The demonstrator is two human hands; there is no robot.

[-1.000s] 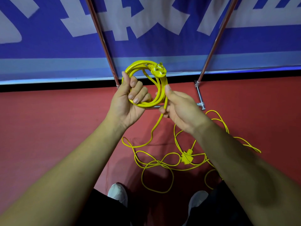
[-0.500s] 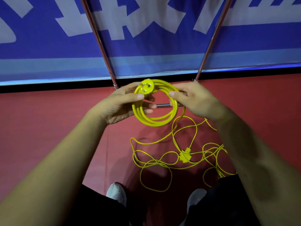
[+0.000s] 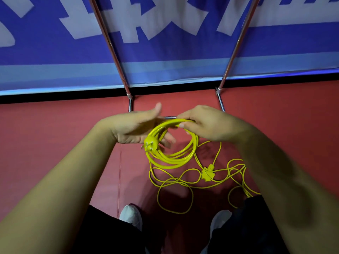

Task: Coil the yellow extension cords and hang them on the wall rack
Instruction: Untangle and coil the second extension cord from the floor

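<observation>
Red floor (image 3: 55, 143) fills the lower view, w/ a blue banner (image 3: 165, 52) bearing big white characters on the wall behind and a black strip (image 3: 55, 97) where the two meet. Two chrome rack poles (image 3: 110, 46) slant up in front of the banner. Their short feet sit on the floor, joined by a low crossbar (image 3: 170, 117) mostly hidden by the hands. Both forearms reach fwd to approx mid-frame. Right hand (image 3: 207, 123): grip clenched on the top of the coil (image 3: 174, 160), thumb and fingers pinching several yellow loops together. Coil hangs below that pinch, in the air above the floor, btwn the two hands. Left hand (image 3: 135, 127): grip released, thumb up, fingers straight-ish and motion-blurred behind the coil's left side; can't tell if they touch the loops. Plug (image 3: 151, 144) w/ bare prongs sits on the coil's left edge, in front of the left palm. From the coil's right side one strand drops to the rest of the yellow ext. cord (image 3: 176, 180), which lies in loose tangled loops on the floor just ahead of the feet. Yellow multi-way socket block (image 3: 207, 173) lies amid those loops, below the right wrist. Two white shoes (image 3: 131, 215) and dark trousers (image 3: 110, 235) show at bottom.
</observation>
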